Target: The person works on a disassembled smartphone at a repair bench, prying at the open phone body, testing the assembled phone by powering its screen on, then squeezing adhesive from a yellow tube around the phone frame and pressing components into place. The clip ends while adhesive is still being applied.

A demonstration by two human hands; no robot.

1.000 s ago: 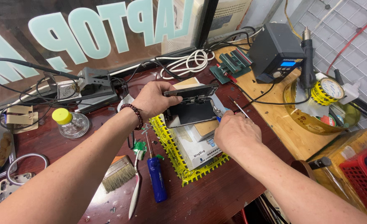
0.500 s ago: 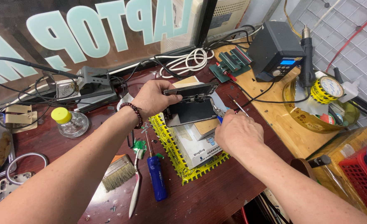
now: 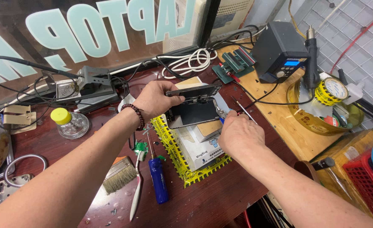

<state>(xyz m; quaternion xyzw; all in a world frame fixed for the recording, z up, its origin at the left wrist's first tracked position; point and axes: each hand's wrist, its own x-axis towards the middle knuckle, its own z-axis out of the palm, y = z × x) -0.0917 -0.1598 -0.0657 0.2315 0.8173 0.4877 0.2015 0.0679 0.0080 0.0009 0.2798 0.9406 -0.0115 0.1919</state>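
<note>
An opened smartphone (image 3: 195, 110) lies on a small white box on a yellow mat (image 3: 174, 145) in the middle of the dark red bench. Its screen panel (image 3: 193, 90) is lifted up at the far edge, and my left hand (image 3: 154, 99) pinches it there. My right hand (image 3: 239, 133) is curled at the phone's right edge, gripping a thin tool (image 3: 242, 109) whose tip points toward the phone body. A beaded bracelet sits on my left wrist.
A blue-handled screwdriver (image 3: 158, 181), a white toothbrush (image 3: 136, 188) and a flat brush (image 3: 119, 174) lie near left. A yellow-capped glass jar (image 3: 68, 123) stands left. A black soldering station (image 3: 279, 50), a hot-air wand and yellow tape rolls (image 3: 330, 90) stand right. A red basket (image 3: 365, 181) is near right.
My right hand has shifted slightly forward and left along the phone's right edge. My left hand keeps the screen panel lifted in the same place.
</note>
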